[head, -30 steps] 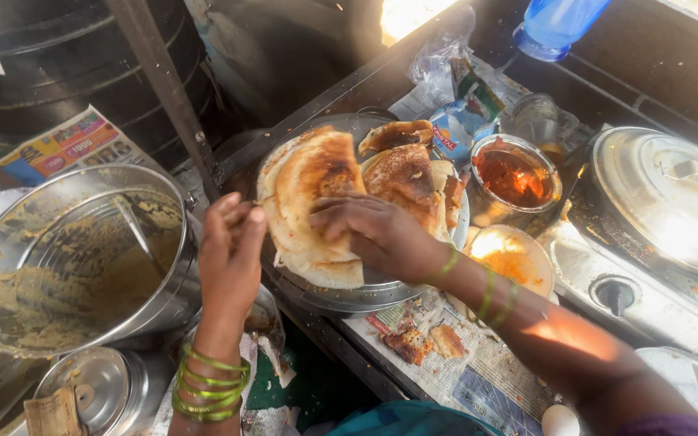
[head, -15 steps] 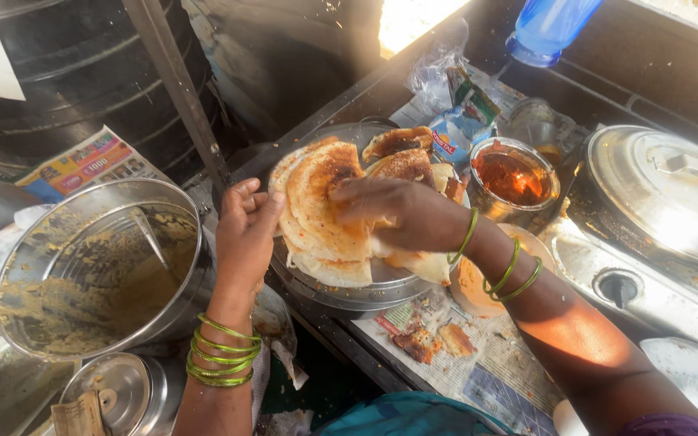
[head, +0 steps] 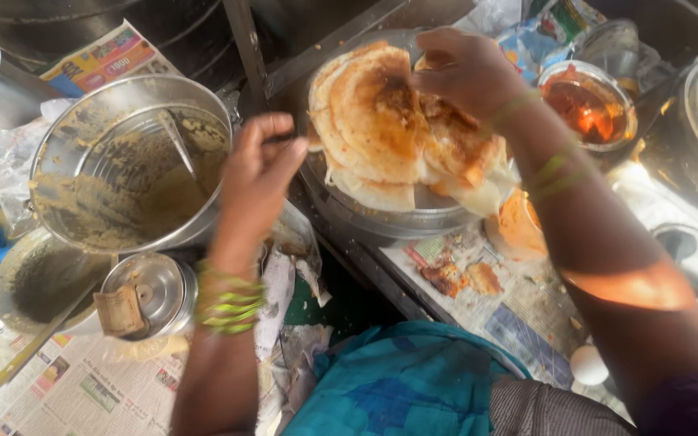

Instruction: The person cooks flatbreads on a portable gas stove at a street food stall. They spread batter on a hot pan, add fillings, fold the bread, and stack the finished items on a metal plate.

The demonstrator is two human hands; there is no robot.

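**Sorting dosas on the steel plate, mid-grab**

Newspaper-covered desk [head: 519, 311] crammed with steel pots, pretty messy setup. From my feed, the right hand [head: 464, 71] is down on the far side of the stack of dosas [head: 381, 121], fingers curled onto a folded browned one, looks like it's gripping it. The stack sits on a round steel plate [head: 414, 220] in the middle of the scene. Left hand [head: 258, 173] hovers at the plate's left edge, fingers loosely bent, holding nothing as far as I can see.

My read: we're at the picking-out stage. Next move needs a clean lift of one dosa without tearing it or dragging its neighbours.

Left of the plate there's a big batter pot [head: 127, 165], nearly scraped out. Red chutney bowl [head: 585, 105] is far right. Right fingertips are buried in the folds, and the frame cuts off the plate's far rim.
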